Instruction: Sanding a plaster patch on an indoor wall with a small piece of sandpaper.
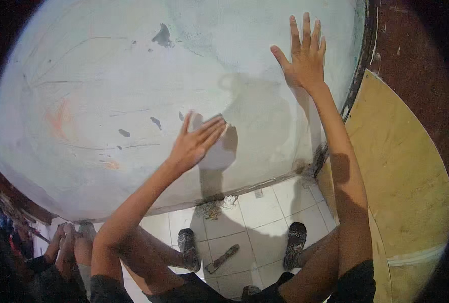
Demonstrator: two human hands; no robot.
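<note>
My right hand lies flat against the pale, patched wall, its fingers spread and nothing in it. Lower down and to the left, my left hand presses on the same wall with its fingers held together and the thumb apart. A small dark edge and a whitish bit show at the left fingertips; the piece is mostly hidden under the fingers, and I cannot tell its kind. Dark chipped spots and orange stains mark the wall left of that hand.
On the white tiled floor, a scraper-like tool lies between my feet. Crumpled white material and debris sit at the wall's foot. A yellowish panel stands at right. Another person's hands and legs show at far left.
</note>
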